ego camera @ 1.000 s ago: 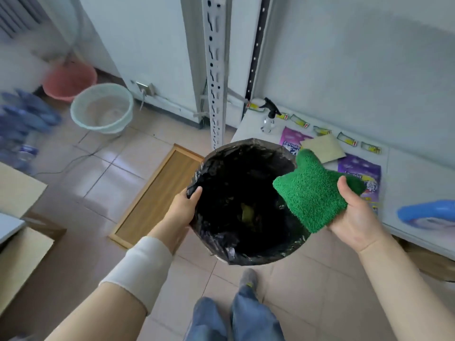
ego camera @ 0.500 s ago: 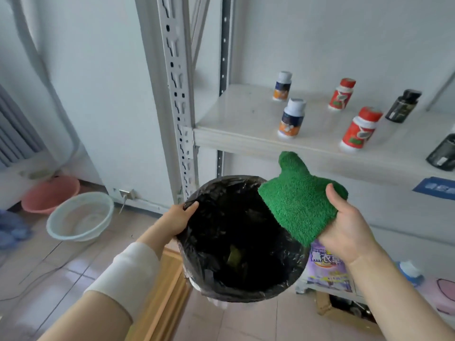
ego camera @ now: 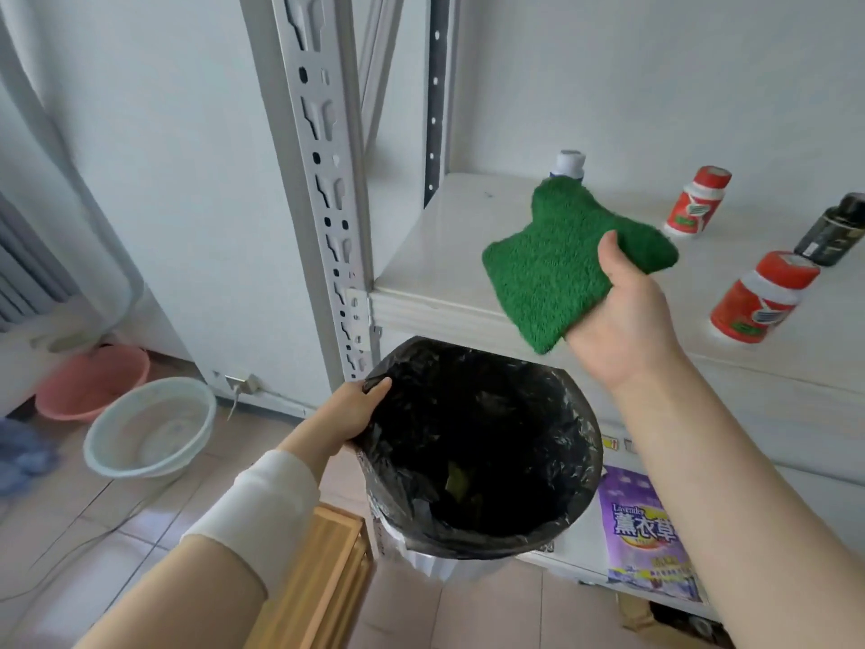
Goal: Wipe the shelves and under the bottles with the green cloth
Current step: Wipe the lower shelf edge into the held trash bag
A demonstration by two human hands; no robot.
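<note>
My right hand (ego camera: pixel 622 316) grips the green cloth (ego camera: pixel 557 269) and holds it over the front left part of the white shelf (ego camera: pixel 430 255). On that shelf stand two red-capped bottles (ego camera: pixel 760 297) (ego camera: pixel 697 201), a dark bottle (ego camera: pixel 831 229) and a white-capped bottle (ego camera: pixel 567 163) partly hidden behind the cloth. My left hand (ego camera: pixel 348 414) grips the rim of a bin lined with a black bag (ego camera: pixel 477 442), held below the shelf's front edge.
A perforated metal upright (ego camera: pixel 323 171) frames the shelf's left side. A lower shelf holds a purple lavender pouch (ego camera: pixel 648 536). On the tiled floor at left sit a pale basin (ego camera: pixel 150 426) and a pink basin (ego camera: pixel 91 386); a wooden frame (ego camera: pixel 323 578) lies below the bin.
The view has swung up from the low shelf to the bottle shelf. My right hand has carried the green cloth up from over the bin to above the shelf. My left hand keeps holding the bin.
</note>
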